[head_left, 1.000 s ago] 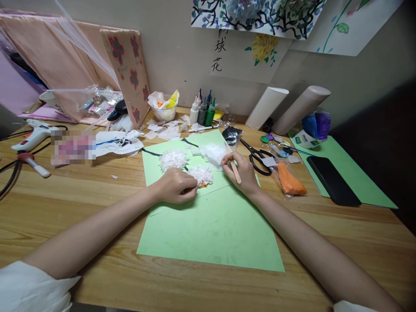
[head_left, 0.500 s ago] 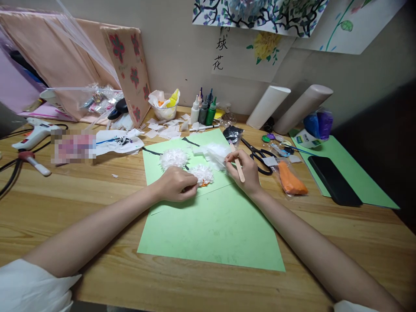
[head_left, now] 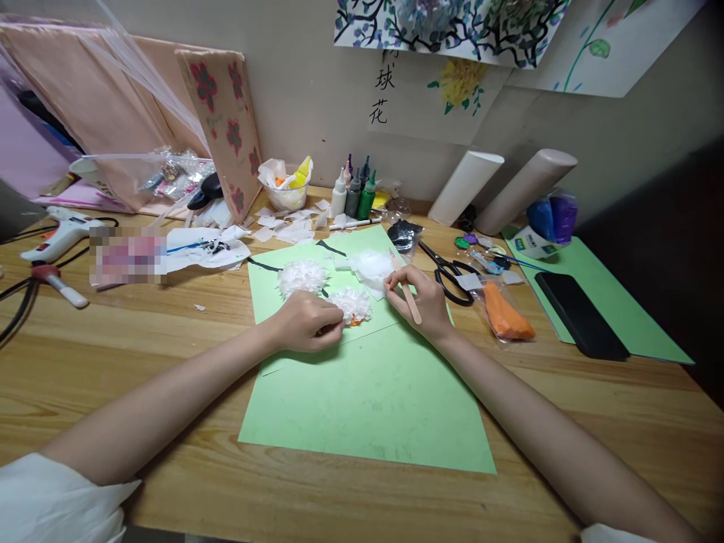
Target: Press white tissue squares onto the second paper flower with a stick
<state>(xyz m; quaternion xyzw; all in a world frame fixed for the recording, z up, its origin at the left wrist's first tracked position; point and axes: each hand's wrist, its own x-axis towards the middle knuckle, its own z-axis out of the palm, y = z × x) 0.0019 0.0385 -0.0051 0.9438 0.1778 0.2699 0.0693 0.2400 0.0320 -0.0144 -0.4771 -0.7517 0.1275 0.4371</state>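
Note:
A light green paper sheet [head_left: 367, 392] lies on the wooden desk. Two white fluffy tissue flowers sit on its upper part, one at the far left [head_left: 302, 276] and one nearer [head_left: 351, 303] with an orange base. My left hand [head_left: 307, 322] is closed, its fingertips pressed against the nearer flower's left edge. My right hand [head_left: 421, 300] grips a wooden stick [head_left: 408, 298] and pinches at a pile of white tissue pieces [head_left: 373, 268] with its fingertips.
Black scissors [head_left: 452, 273], an orange clay bag [head_left: 503, 313] and a black phone [head_left: 580, 313] lie right of the sheet. Paint bottles [head_left: 354, 196], a cup of scraps [head_left: 287, 188] and paper rolls [head_left: 498, 188] stand at the back. A glue gun [head_left: 56, 234] lies far left.
My right hand has shifted slightly along the tissue pile, out and back, with the stick still in it. My left hand has stayed on the nearer flower.

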